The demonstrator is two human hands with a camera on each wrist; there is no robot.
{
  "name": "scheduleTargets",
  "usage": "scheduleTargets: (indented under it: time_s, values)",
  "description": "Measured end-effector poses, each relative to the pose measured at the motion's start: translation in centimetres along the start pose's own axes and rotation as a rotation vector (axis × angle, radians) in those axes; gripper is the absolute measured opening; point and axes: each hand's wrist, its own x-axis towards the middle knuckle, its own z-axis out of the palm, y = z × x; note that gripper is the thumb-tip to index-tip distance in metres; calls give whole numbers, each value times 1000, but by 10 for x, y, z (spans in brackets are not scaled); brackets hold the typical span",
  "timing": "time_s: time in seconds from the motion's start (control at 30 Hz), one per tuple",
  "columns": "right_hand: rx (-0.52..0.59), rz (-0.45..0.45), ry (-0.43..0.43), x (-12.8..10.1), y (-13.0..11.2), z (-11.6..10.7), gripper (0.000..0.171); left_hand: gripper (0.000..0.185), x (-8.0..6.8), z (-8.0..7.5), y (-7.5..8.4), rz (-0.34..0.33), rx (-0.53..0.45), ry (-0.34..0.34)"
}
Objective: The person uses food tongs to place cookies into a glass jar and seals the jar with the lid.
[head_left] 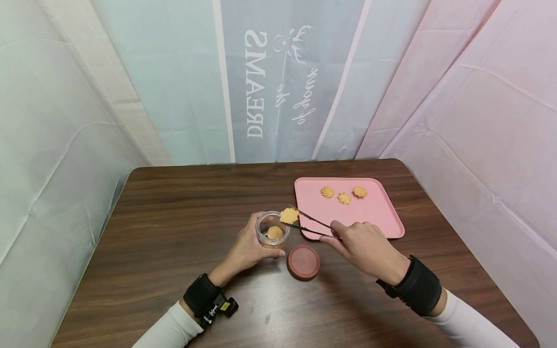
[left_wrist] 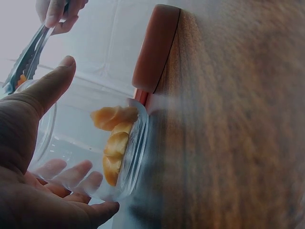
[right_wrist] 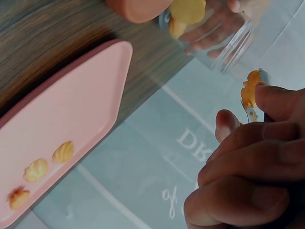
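Closest to the viewer, two white sleeves with black wrist straps lie over the dark wooden tabletop (head_left: 174, 203). Just beyond them the left hand (head_left: 245, 249) curls around a small clear glass jar (head_left: 272, 230), thumb on one side and fingers on the other (the left wrist view shows the fingers through the glass), holding it upright on the wood. Several golden cookies sit in the bottom of the jar. A round reddish-brown lid (head_left: 302, 262) lies flat on the tabletop just to the right of the jar, between the two hands.

Right of the lid, the right hand (head_left: 365, 244) pinches a pair of thin metal tongs (head_left: 311, 225) between thumb and fingers. Their tips are pressed onto a flower-shaped cookie (head_left: 289, 215), which hangs right over the rim of the open jar.

Farther back, a pink tray (head_left: 374, 212) rests flat on the wood, and three more piped cookies (head_left: 344, 194) lie in a loose row near its far edge. Behind the tabletop hangs a pale printed curtain (head_left: 278, 82) with mirrored lettering.
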Motion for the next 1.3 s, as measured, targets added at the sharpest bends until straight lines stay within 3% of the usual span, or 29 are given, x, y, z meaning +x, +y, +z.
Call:
scheduleTargets:
  time_s: [0.47, 1.3]
  values:
    - [-18, -54, 23, 10, -11, 16, 41, 106, -1, 0, 1, -21, 23, 7]
    - [-6, -53, -1, 13, -16, 23, 39, 103, 1, 0, -2, 20, 22, 12]
